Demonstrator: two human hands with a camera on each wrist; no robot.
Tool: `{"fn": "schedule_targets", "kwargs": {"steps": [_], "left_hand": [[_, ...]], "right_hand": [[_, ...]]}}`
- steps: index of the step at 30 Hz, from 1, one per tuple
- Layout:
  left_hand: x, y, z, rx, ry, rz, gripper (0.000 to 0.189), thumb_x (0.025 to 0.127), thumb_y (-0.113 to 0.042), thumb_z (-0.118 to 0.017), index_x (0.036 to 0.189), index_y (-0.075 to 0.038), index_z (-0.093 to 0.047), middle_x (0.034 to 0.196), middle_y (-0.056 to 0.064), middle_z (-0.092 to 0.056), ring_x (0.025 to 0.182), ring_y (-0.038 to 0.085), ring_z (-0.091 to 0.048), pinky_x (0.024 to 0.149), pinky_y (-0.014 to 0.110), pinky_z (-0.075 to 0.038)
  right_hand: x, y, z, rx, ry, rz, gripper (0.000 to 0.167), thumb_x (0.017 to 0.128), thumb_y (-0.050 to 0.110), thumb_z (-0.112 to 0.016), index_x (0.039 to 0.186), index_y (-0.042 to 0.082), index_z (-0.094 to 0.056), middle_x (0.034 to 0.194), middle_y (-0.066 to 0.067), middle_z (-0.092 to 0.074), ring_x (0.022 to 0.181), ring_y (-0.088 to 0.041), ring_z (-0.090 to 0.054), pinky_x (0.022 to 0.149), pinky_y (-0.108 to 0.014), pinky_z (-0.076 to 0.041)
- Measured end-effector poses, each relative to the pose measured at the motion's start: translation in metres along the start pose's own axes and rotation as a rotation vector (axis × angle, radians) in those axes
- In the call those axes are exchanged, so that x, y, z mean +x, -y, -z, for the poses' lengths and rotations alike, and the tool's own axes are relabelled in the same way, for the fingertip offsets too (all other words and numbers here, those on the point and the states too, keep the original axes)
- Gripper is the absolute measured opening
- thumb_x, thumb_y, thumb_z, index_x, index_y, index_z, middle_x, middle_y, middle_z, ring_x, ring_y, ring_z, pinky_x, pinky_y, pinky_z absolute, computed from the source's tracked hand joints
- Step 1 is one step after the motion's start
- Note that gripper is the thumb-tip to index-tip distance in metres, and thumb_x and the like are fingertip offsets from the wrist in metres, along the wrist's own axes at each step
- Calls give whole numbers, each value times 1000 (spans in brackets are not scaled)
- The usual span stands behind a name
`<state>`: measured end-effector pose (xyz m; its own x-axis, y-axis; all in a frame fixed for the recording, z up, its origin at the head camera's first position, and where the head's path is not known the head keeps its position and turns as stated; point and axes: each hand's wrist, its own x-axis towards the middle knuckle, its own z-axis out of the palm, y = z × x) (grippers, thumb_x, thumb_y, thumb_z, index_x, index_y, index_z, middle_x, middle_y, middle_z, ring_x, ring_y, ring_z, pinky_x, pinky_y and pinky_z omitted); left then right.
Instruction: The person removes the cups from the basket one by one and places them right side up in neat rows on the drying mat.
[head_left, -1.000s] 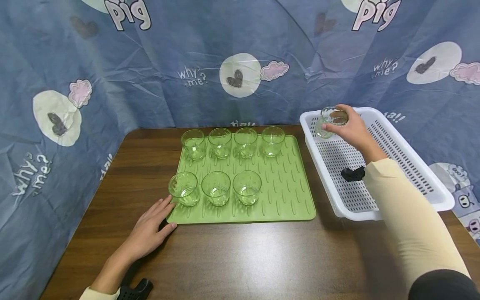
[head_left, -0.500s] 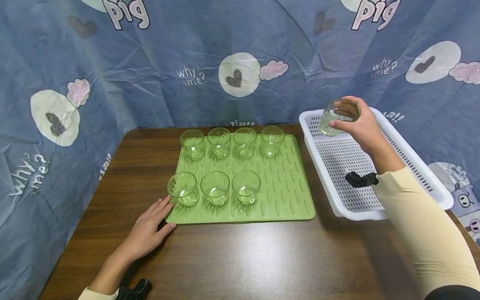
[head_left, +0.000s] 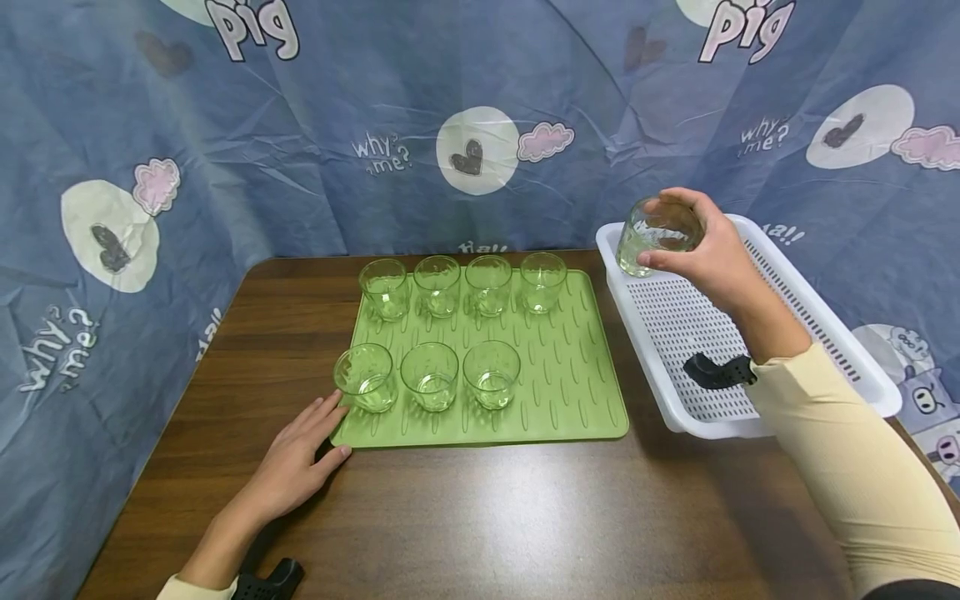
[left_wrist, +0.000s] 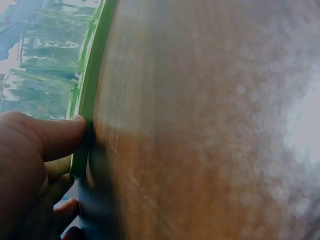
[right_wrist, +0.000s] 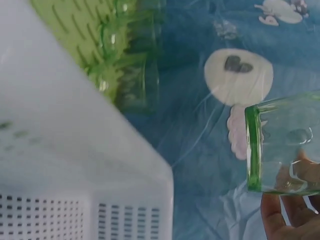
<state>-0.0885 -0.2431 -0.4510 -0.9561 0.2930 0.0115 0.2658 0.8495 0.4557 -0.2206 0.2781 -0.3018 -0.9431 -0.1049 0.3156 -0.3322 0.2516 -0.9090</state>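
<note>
Above the back left corner of a white perforated plastic basket (head_left: 678,321), my right hand (head_left: 716,262) grips a clear drinking glass (head_left: 636,242) by its side. The right wrist view shows this glass (right_wrist: 280,145) sideways, with fingers around its wall and its thick greenish base toward the basket. My left hand (head_left: 296,467) lies on the table at the front left corner of a green ridged mat (head_left: 573,375), fingers extended. Its thumb (left_wrist: 65,135) touches the mat's edge. The nearest glass (head_left: 367,379) stands upright just beyond those fingertips.
Two more glasses, the middle one (head_left: 430,379) and the right one (head_left: 492,377), complete the mat's front row. Several upright glasses (head_left: 489,287) line its back edge. A blue printed cloth (head_left: 322,200) hangs behind the brown wooden table (head_left: 480,517).
My right hand has raised the glass from inside the basket to above its back left corner, moving slightly left in the last half second. The left hand stays put.
</note>
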Motion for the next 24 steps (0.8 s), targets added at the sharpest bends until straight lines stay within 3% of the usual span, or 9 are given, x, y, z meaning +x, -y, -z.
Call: {"fn": "schedule_targets", "kwargs": {"steps": [6,13,17,22,24], "left_hand": [[0,0,1,-4,0,-3,59,97,-25,-63,147,-1,-45,162,19,-30,147,48,-27,109,71,-25],[0,-1,2,-2,4,3,59,97,-25,-63,148,-1,-45,162,19,-30,147,48,-27,109,71,-25],[0,0,1,-3,6,3,59,97,-25,-63,148,-1,-44,162,19,-29,147,48,-27,109,71,-25],[0,-1,1,-9,2,0,60,97,-26,-63,148,-1,-44,162,19,-30,147,48,-27,110,70,-25],[0,-1,1,-9,1,-2,60,97,-26,-63,148,0,-44,162,19,-30,147,48,-27,110,70,-25]], "right_hand": [[-10,15,-16,73,-19,9,72,75,-11,-77,136,12,-47,122,8,-65,112,-9,-61,93,-15,-50],[-23,28,-45,-87,71,4,80,75,-5,-80,143,10,-43,136,-8,-60,117,-15,-62,93,-15,-52],[-27,29,-54,-133,100,-3,82,74,-3,-82,145,9,-42,138,-9,-59,119,-16,-60,89,-16,-54],[-30,26,-60,-58,130,-25,80,76,-3,-81,145,10,-42,135,-2,-59,117,-7,-58,81,-19,-58],[-31,24,-62,-25,139,-34,80,76,-4,-80,145,10,-42,134,-1,-59,118,-6,-58,84,-21,-58]]}}
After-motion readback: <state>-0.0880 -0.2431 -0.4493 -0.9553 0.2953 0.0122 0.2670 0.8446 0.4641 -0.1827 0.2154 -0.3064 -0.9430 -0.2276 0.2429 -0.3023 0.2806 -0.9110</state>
